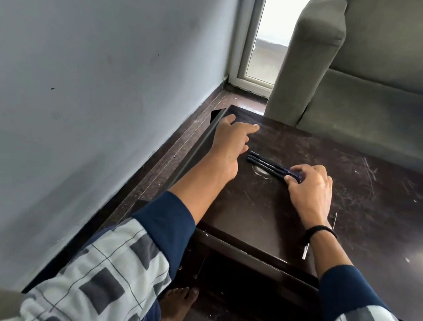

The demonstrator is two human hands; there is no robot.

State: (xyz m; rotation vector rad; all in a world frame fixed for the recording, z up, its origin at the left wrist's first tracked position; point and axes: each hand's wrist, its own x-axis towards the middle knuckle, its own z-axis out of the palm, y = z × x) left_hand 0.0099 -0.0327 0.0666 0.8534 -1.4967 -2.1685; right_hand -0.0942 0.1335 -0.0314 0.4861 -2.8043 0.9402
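Several dark blue pens [267, 163] lie side by side on a dark brown wooden table [361, 208]. My right hand [310, 186] curls its fingers round their right ends and pinches them against the tabletop. My left hand [230, 146] hovers just left of the pens' other ends, fingers loosely extended toward the far left corner of the table, holding nothing.
A thin metal pen-like object [306, 251] lies near the table's front edge beside my right wrist. A grey sofa [378, 88] stands behind the table. A wall [96, 62] runs along the left. My bare feet [175, 313] are below the table.
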